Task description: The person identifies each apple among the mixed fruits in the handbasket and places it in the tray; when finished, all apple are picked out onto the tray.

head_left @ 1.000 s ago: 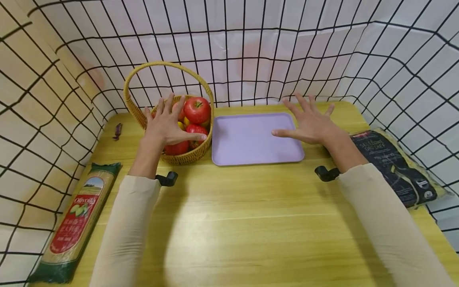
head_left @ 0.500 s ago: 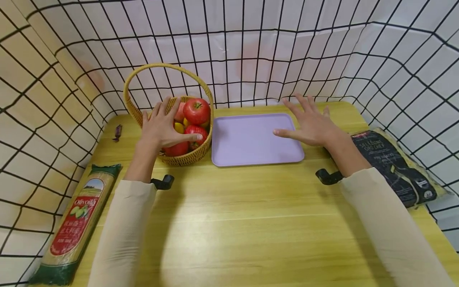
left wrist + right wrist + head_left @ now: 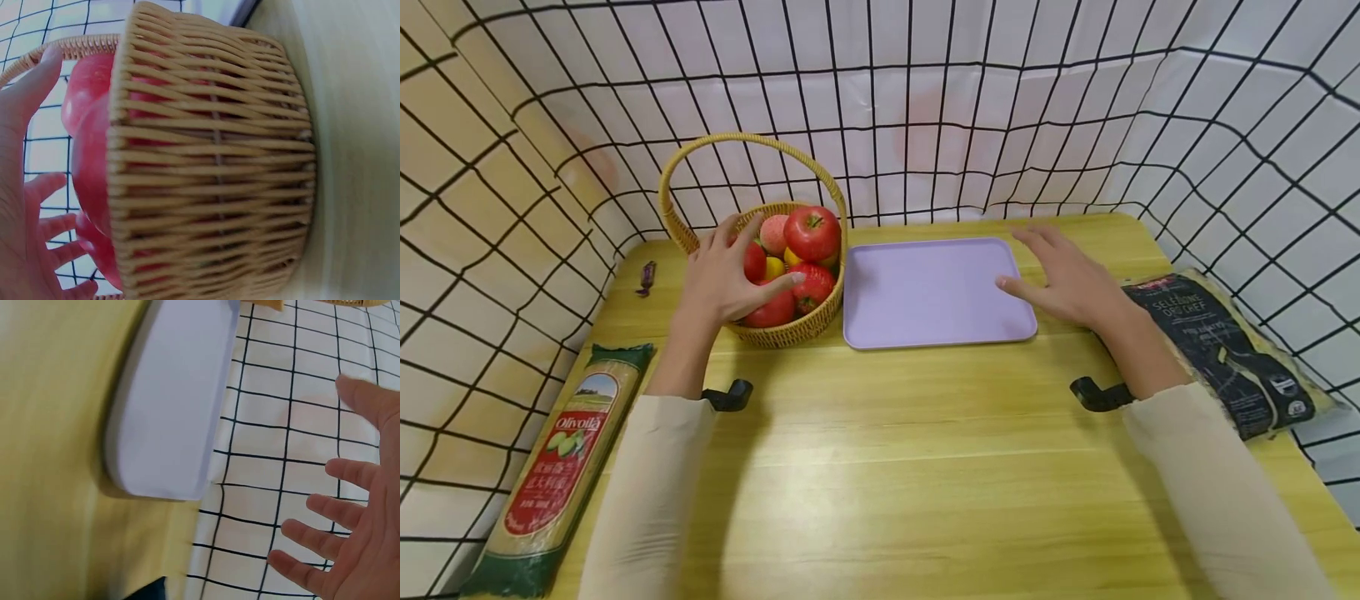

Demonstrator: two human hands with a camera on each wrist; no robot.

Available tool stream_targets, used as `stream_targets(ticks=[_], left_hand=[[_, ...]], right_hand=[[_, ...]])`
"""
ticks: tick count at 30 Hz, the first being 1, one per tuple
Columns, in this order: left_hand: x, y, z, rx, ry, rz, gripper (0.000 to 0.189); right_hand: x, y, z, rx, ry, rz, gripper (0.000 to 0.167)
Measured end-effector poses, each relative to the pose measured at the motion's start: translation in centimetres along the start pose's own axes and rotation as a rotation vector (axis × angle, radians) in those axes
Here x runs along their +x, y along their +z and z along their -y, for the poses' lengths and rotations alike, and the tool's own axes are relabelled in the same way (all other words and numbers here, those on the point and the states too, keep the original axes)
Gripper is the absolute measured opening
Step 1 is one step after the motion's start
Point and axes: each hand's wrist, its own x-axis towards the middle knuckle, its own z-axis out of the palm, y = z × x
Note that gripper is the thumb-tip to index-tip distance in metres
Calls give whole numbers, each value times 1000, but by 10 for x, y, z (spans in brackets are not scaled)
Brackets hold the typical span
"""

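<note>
My left hand (image 3: 722,275) hovers over the near left side of a wicker basket (image 3: 790,333), fingers spread and holding nothing. Red apples (image 3: 812,233), a pinkish round fruit (image 3: 774,235) and some yellow fruit fill the basket; part of the fruit is hidden behind the hand. In the left wrist view the woven wall (image 3: 212,162) stands beside the fingers, with red apples (image 3: 94,162) above its rim. My right hand (image 3: 1071,279), relaxed with thumb apart, is above the table just past the right end of a lilac tray (image 3: 932,292). The right wrist view shows its bare palm facing the tray (image 3: 172,406).
A pasta packet (image 3: 565,467) lies along the table's left edge. Behind it is a small dark wrapped candy (image 3: 647,277). A black bag (image 3: 1225,350) lies at the right, partly behind my right forearm. Black wire grid (image 3: 910,125) encloses the back and sides.
Both hands have drawn slightly back toward me and apart, the left going left and the right going right. Their fingers are less widely spread. Basket and tray stay in place.
</note>
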Motion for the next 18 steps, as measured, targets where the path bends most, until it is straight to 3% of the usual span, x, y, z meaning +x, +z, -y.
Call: stream_targets(ticks=[8,18], left_hand=[[-1,4,11,-32,-11,-73,103],[2,7,20,-109,-50,-96,99]], right_hand=[[-10,21,-12,144,48,-16,80],[-20,55,-25,275,133,-3,73]])
